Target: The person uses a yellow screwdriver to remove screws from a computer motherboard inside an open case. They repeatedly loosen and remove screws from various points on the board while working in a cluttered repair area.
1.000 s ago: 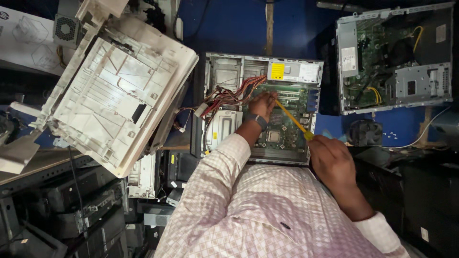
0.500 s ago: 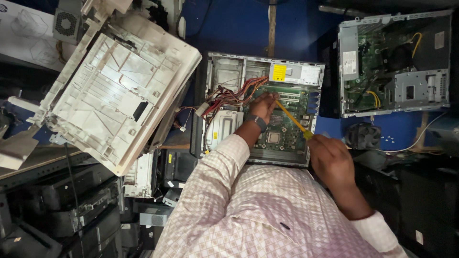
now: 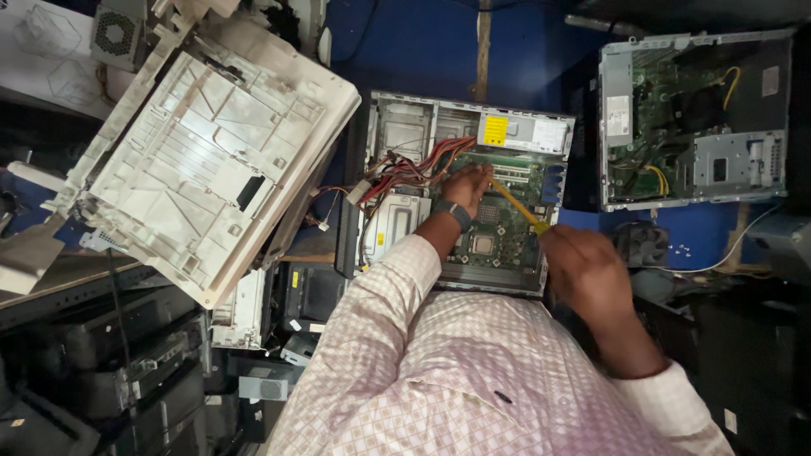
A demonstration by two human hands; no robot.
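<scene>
Your right hand [image 3: 585, 272] grips the yellow screwdriver [image 3: 514, 205], its slim shaft slanting far-left into the open computer case [image 3: 515, 135]; your left hand [image 3: 467, 187] pinches its tip.

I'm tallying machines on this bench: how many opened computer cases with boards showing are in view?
2. One opened computer case lies under the left hand and right hand; a second case sits at upper right. Others may be hidden among the clutter.

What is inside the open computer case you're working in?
Inside the open computer case: a green motherboard, red and yellow cables, a grey power supply and a drive cage. The left hand and yellow screwdriver, held by the right hand, hide what's beneath.
</scene>
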